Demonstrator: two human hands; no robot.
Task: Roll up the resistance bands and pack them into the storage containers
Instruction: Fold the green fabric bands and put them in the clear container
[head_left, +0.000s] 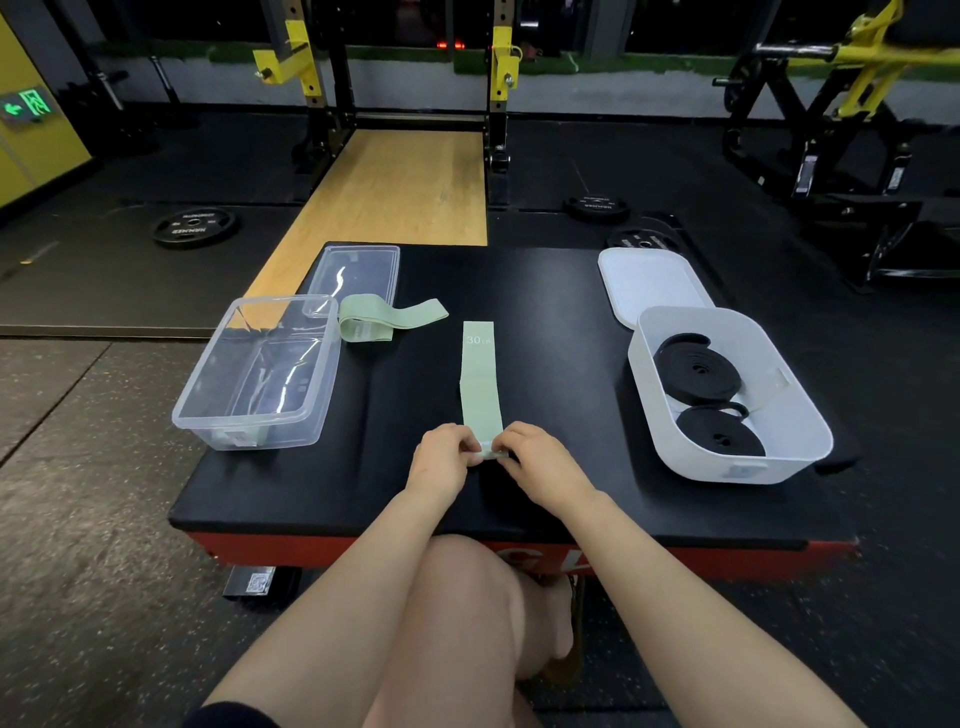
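Observation:
A pale green resistance band (480, 379) marked "30" lies flat and straight on the black padded box (545, 291), running away from me. My left hand (444, 457) and my right hand (535, 460) pinch its near end, which is curled into a small first turn. A second green band (387, 318) lies loosely folded at the back left. The clear plastic container (208, 415) on the left looks empty. The white container (644, 374) on the right holds two rolled black bands (698, 375).
A clear lid (358, 273) lies behind the clear container, and a white lid (649, 280) behind the white one. Weight plates (195, 226) lie on the dark gym floor. A squat rack and wooden platform (395, 187) stand beyond the box. My knee is below the box's front edge.

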